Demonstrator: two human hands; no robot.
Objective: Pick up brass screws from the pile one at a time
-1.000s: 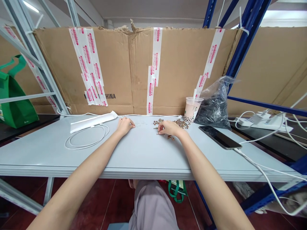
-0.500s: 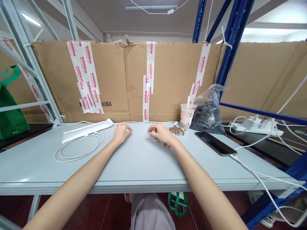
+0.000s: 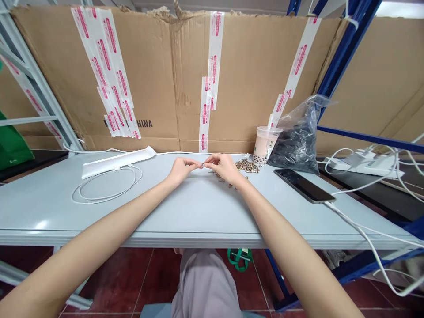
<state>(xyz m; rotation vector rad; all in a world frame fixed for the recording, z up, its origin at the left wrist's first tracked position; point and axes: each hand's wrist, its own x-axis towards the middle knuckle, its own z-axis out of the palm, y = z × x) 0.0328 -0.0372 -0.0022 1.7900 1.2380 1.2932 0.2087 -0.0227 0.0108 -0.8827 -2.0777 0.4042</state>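
Note:
My left hand (image 3: pixel 181 169) and my right hand (image 3: pixel 224 168) meet above the middle of the grey tabletop (image 3: pixel 198 212), fingertips pinched together. Between them is a tiny item, too small to make out. Just right of my right hand lies a pile of small brass-coloured metal pieces (image 3: pixel 247 166). A few more of these pieces lie partly hidden under and beside that hand. Both forearms reach in over the table's front edge.
A cup of pink drink (image 3: pixel 265 143) and a plastic bag of dark material (image 3: pixel 294 145) stand behind the pile. A phone (image 3: pixel 304 185) lies at right, near a power strip (image 3: pixel 364 163). At left are a white sleeve (image 3: pixel 119 162) and a coiled cable (image 3: pixel 107 196). Cardboard (image 3: pixel 152 79) stands behind.
My left hand has moved right to meet my right hand, and its fingers have closed into a pinch. The view has tilted downward.

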